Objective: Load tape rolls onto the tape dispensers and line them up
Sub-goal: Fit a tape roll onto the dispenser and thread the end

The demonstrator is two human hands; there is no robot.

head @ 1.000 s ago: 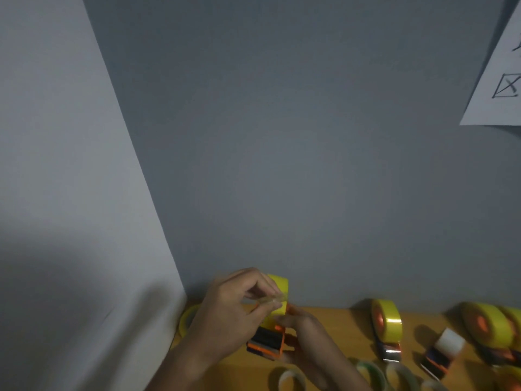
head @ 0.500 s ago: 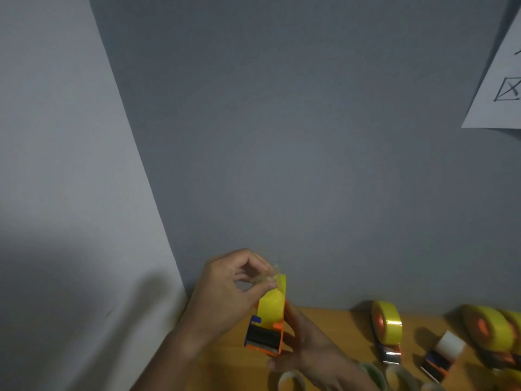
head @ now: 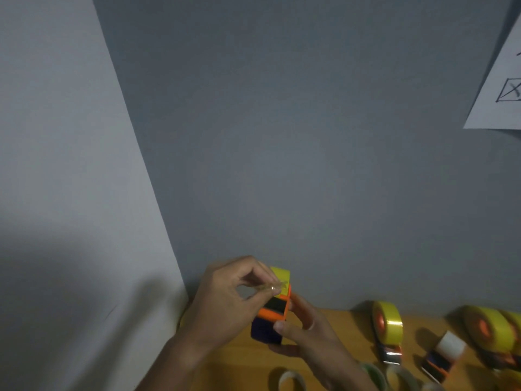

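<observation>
- Grey wall (head: 310, 136) fills most of the view, with a paler wall on the left and a sheet of paper (head: 501, 80) pinned at the upper right; only a strip of wooden table (head: 338, 328) shows along the bottom.
- Loaded dispensers stand on the table to the right: one with a yellow roll (head: 387, 324), a smaller one with a white roll (head: 448, 348), and another yellow one (head: 490, 331) at the edge, roughly side by side but not squared up.
- Loose rolls (head: 290, 382) lie along the bottom edge, waiting their turn.
- Dispenser (head: 272, 317) in hand is held up above the table's left end, orange and dark, with a yellow roll seated on it.
- Right hand (head: 307, 334) wraps round the dispenser's body from below and the side, thumb on its near face.
- Left hand (head: 225, 300) pinches the clear tape end (head: 270, 287) between thumb and fingertips, just in front of the roll.
- To do this well, I judge the right hand should hold the body steady while the left draws the end straight and flat toward the cutter, then presses it down there.
- Pulling at an angle would likely crease the tape or let it stick back on itself.
- Once threaded, it belongs next to the others, facing the same way.
</observation>
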